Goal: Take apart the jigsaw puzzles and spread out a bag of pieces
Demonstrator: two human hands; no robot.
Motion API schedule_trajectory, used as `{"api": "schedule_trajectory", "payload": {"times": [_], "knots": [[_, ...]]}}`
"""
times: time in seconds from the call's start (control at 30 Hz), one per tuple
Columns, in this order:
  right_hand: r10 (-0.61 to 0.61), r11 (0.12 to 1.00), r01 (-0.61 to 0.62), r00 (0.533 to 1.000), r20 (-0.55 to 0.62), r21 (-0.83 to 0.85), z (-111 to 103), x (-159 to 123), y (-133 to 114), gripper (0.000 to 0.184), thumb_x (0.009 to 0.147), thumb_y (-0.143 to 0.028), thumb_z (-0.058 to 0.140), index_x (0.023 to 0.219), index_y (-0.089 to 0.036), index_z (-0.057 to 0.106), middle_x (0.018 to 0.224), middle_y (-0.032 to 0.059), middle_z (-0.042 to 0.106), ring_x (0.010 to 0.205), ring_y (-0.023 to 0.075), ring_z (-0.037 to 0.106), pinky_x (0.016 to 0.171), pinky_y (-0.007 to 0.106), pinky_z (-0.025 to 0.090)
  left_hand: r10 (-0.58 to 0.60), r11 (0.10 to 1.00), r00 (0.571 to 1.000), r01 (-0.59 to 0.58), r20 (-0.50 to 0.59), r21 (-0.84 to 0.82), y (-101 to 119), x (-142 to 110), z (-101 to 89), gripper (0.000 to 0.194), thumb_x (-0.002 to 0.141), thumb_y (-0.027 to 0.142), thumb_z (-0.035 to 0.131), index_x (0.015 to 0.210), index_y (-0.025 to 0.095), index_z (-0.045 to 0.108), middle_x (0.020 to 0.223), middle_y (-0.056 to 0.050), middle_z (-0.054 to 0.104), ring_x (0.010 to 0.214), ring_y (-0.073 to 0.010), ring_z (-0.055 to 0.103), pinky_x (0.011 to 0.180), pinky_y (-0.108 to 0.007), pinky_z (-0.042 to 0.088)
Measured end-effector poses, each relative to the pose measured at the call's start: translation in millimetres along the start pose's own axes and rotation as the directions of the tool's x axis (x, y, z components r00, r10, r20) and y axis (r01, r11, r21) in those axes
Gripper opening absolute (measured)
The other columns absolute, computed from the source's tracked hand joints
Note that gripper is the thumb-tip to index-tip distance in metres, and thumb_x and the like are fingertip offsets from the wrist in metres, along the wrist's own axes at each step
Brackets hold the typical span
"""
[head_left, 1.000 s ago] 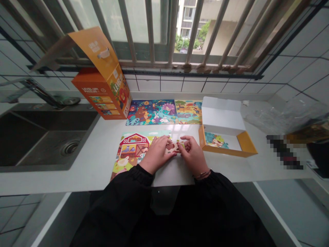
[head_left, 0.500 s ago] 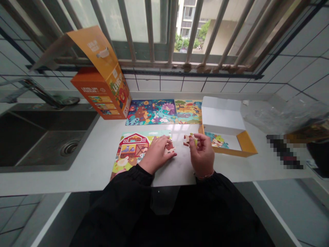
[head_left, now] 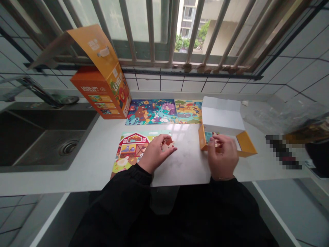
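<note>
A farm puzzle [head_left: 127, 149] with a red barn lies partly assembled on the white counter. My left hand [head_left: 155, 154] is over its right side, fingers curled and thumb stretched out, closed around a brown and cream puzzle piece [head_left: 167, 145]. That hand covers part of the picture. Over the front wall of an open yellow box [head_left: 231, 151], my right hand [head_left: 223, 156] has its fingers pinched together on a small puzzle piece [head_left: 218, 144], mostly hidden. Blue-green pieces [head_left: 207, 136] show inside the box, left of the right fingertips.
Two finished puzzles, one dark blue [head_left: 151, 111] and one orange and teal [head_left: 189, 111], lie along the back. An orange puzzle box [head_left: 100, 96] stands beside the sink [head_left: 84, 147]. Clear plastic wrapping [head_left: 277, 113] lies at the right, with barred window above.
My right hand has moved right, from above the counter to the yellow box, with a puzzle piece in its fingers. My left fingers have curled more around the brown and cream piece.
</note>
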State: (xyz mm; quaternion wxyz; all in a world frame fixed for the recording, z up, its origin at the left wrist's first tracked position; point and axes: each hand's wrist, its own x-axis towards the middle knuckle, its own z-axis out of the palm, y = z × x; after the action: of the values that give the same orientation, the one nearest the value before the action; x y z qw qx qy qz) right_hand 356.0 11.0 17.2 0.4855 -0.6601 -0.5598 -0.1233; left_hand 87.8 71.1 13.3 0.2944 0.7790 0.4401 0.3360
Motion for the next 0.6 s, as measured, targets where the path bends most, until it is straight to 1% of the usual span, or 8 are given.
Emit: {"api": "schedule_trajectory", "payload": {"times": [0.07, 0.13, 0.2, 0.3, 0.33, 0.4, 0.5, 0.6], "knots": [[0.065, 0.979, -0.109, 0.967, 0.246, 0.17, 7, -11, -26, 0.033, 0.105, -0.048, 0.062, 0.124, -0.021, 0.069, 0.095, 0.0069, 0.075, 0.078, 0.0211, 0.068, 0.078, 0.037, 0.057, 0.057, 0.998, 0.998, -0.057, -0.009, 0.004, 1, -1, -0.6, 0.043, 0.092, 0.044, 0.084, 0.125, 0.024, 0.065, 0.12, -0.006, 0.074, 0.113, -0.0261, 0.07, 0.101, -0.039, 0.055], [0.088, 0.888, -0.284, 0.877, 0.473, 0.362, 16, -21, -49, 0.042, 0.103, -0.051, 0.065, 0.131, -0.02, 0.066, 0.095, 0.0062, 0.076, 0.073, 0.019, 0.069, 0.069, 0.033, 0.057, 0.098, 0.995, 0.995, -0.098, 0.006, 0.005, 1, -2, -0.1, 0.042, 0.093, 0.044, 0.084, 0.125, 0.025, 0.065, 0.118, -0.006, 0.074, 0.111, -0.025, 0.07, 0.101, -0.039, 0.055], [0.097, 0.794, -0.421, 0.801, 0.591, 0.439, 25, -28, -65, 0.041, 0.1, -0.05, 0.069, 0.128, -0.02, 0.069, 0.097, 0.0064, 0.079, 0.077, 0.0195, 0.073, 0.071, 0.032, 0.06, 0.123, 0.992, 0.992, -0.123, 0.026, -0.003, -1, -2, 1.6, 0.038, 0.095, 0.041, 0.082, 0.125, 0.025, 0.065, 0.115, -0.005, 0.075, 0.109, -0.0241, 0.07, 0.099, -0.038, 0.055], [0.134, 0.733, -0.52, 0.743, 0.655, 0.44, 29, -29, -69, 0.036, 0.1, -0.049, 0.07, 0.119, -0.02, 0.076, 0.096, 0.007, 0.081, 0.08, 0.02, 0.076, 0.077, 0.033, 0.063, 0.157, 0.988, 0.987, -0.157, 0.024, 0.004, -4, -1, 4.3, 0.045, 0.091, 0.04, 0.086, 0.127, 0.025, 0.064, 0.118, -0.005, 0.074, 0.112, -0.0256, 0.069, 0.1, -0.04, 0.055], [0.161, 0.727, -0.533, 0.744, 0.648, 0.432, 28, -26, -66, 0.036, 0.099, -0.049, 0.07, 0.118, -0.019, 0.077, 0.095, 0.0073, 0.081, 0.079, 0.0199, 0.076, 0.076, 0.033, 0.063, 0.168, 0.986, 0.986, -0.168, 0.012, 0.018, -5, -1, 4.8, 0.051, 0.088, 0.042, 0.09, 0.128, 0.025, 0.063, 0.122, -0.006, 0.074, 0.116, -0.0269, 0.069, 0.102, -0.041, 0.055], [0.244, 0.728, -0.538, 0.783, 0.573, 0.425, 21, -17, -56, 0.04, 0.097, -0.051, 0.072, 0.118, -0.018, 0.078, 0.093, 0.0079, 0.081, 0.075, 0.0195, 0.074, 0.073, 0.033, 0.062, 0.173, 0.983, 0.985, -0.171, -0.024, 0.066, -6, 1, 4.9, 0.058, 0.084, 0.044, 0.092, 0.13, 0.024, 0.062, 0.126, -0.008, 0.073, 0.121, -0.0294, 0.067, 0.105, -0.044, 0.054], [0.388, 0.77, -0.496, 0.863, 0.323, 0.4, 3, 4, -31, 0.039, 0.094, -0.049, 0.074, 0.116, -0.016, 0.078, 0.094, 0.009, 0.08, 0.076, 0.0198, 0.073, 0.072, 0.033, 0.061, 0.101, 0.978, 0.985, -0.073, -0.138, 0.193, -9, 4, 4.3, 0.036, 0.094, 0.034, 0.081, 0.124, 0.022, 0.065, 0.122, -0.01, 0.074, 0.121, -0.0311, 0.067, 0.109, -0.048, 0.053], [0.473, 0.839, -0.476, 0.878, 0.077, 0.263, -18, 25, 4, 0.039, 0.093, -0.045, 0.073, 0.116, -0.015, 0.078, 0.097, 0.011, 0.079, 0.08, 0.0213, 0.072, 0.074, 0.034, 0.058, -0.002, 0.946, 0.972, 0.078, -0.235, 0.315, -17, 6, 5.5, 0.026, 0.095, 0.019, 0.068, 0.121, 0.019, 0.067, 0.12, -0.014, 0.074, 0.122, -0.0335, 0.067, 0.112, -0.052, 0.052]]}}
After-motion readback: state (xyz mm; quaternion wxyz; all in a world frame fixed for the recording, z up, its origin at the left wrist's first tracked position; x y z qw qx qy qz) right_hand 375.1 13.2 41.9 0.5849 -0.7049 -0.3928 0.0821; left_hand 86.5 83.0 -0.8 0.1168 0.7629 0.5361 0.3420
